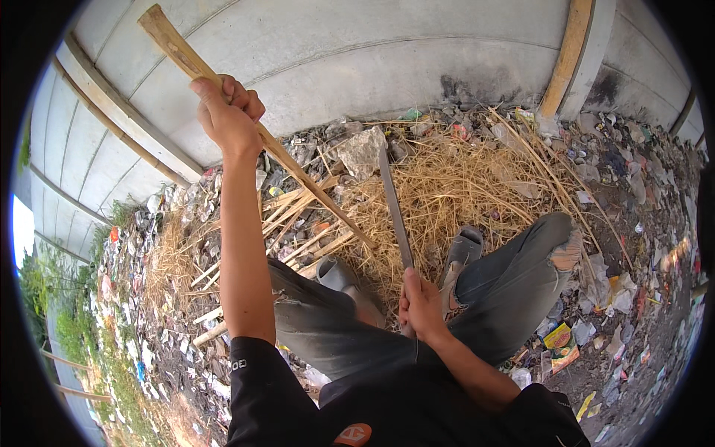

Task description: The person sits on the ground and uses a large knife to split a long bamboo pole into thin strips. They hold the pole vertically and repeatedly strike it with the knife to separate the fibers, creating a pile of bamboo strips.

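My left hand (pixel 229 118) is raised at the upper left, its fingers wrapped round a long wooden stick (pixel 305 179). The stick slants from the upper left down to the ground litter between my feet. Low in front of my body, my right hand (pixel 423 305) is closed round the handle end of a machete (pixel 395 208). Its long, narrow grey blade points away from me, up toward a pale rock (pixel 363 151). Blade and stick are apart. Beneath the blade lies a heap of dry straw-like shavings (pixel 454 186).
A concrete panel wall (pixel 387 74) stands ahead, with a wooden post (pixel 566 59) at the right. Split sticks (pixel 294 216) lie beside my left sandal (pixel 339 274); my right sandal (pixel 465 244) rests by the shavings. Scattered litter (pixel 625 298) covers the ground.
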The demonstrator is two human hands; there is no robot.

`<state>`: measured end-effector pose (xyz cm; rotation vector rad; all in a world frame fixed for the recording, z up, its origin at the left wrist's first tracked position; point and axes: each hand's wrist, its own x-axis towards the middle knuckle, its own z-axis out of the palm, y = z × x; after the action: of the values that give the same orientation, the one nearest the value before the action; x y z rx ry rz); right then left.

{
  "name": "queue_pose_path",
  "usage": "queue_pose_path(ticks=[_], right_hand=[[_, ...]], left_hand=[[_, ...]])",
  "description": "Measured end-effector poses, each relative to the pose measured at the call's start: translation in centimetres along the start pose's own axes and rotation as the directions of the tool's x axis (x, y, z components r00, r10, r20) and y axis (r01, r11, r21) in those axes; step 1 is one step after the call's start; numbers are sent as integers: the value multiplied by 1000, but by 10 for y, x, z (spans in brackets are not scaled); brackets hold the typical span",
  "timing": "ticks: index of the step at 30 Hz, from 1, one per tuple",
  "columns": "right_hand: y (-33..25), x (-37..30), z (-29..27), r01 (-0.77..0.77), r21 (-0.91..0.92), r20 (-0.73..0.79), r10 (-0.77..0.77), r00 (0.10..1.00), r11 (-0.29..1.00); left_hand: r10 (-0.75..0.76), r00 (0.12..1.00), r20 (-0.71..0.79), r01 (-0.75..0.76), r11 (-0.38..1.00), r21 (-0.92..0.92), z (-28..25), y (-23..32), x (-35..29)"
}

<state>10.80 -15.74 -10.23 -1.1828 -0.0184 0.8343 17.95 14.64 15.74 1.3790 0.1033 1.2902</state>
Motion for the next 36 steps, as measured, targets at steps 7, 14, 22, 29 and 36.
queue_pose_path(ticks=[7, 14, 22, 29, 36], right_hand=[[-170, -20, 53, 736, 125, 22, -743, 669, 666], [59, -11, -25, -67, -269, -33, 61, 998, 961], [-112, -16, 42, 487, 69, 79, -492, 867, 870], [52, 7, -14, 229, -494, 18, -253, 967, 839], [5, 29, 3, 374, -454, 7, -416, 909, 809]], left_hand=[[37, 999, 11, -37, 999, -17, -28, 4, -4], [26, 999, -36, -27, 1000, -7, -26, 10, -3], [49, 999, -13, -49, 999, -1, -27, 7, -7], [144, 953, -266, -132, 989, 64, 1, 87, 3], [436, 897, -69, -424, 895, 141, -37, 212, 55]])
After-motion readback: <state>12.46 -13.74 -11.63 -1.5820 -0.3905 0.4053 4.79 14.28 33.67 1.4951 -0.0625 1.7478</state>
